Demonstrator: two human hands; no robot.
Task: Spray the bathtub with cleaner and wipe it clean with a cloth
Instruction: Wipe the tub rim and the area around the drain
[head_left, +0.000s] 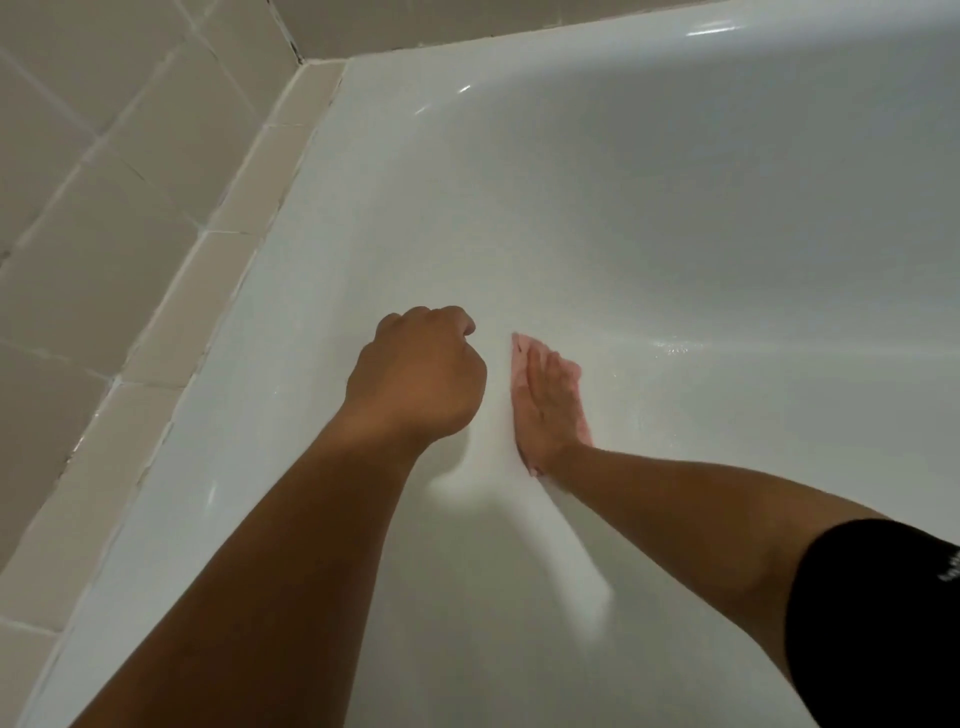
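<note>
Down inside the bathtub (675, 208), near the side that meets the tiled wall (104, 182), your right hand (548, 410) lies flat with its fingers straight, pressing the pink cloth (519, 347) against the white enamel. Only a pink fringe shows: past the fingertips, along the thumb side and at the heel of the palm. Your left hand (415, 369) hangs just beside it, apart from the cloth, with its fingers curled into a fist. A blurred white shape (561, 540) runs out from under that wrist towards you. It may be the cleaner bottle, but you cannot tell from this view whether the fist holds it.

The risks lie mostly in your grip and footing. A flat palm only pins the cloth, so a quick stroke on slick enamel could let the hand slide off and leave the cloth behind. A wet sheen (670, 348) glints to the right of it, and leaning your weight onto that hand could make it skid. If the fist does carry the bottle, a swing could knock it on the tub wall or fire spray onto your own arm. So much of the cloth is hidden that you may also wipe with a folded edge and miss patches.

The cloth's long axis follows your palm, from the heel near you to the fingertips. It points away from you and slightly left, towards the tub's far corner.
</note>
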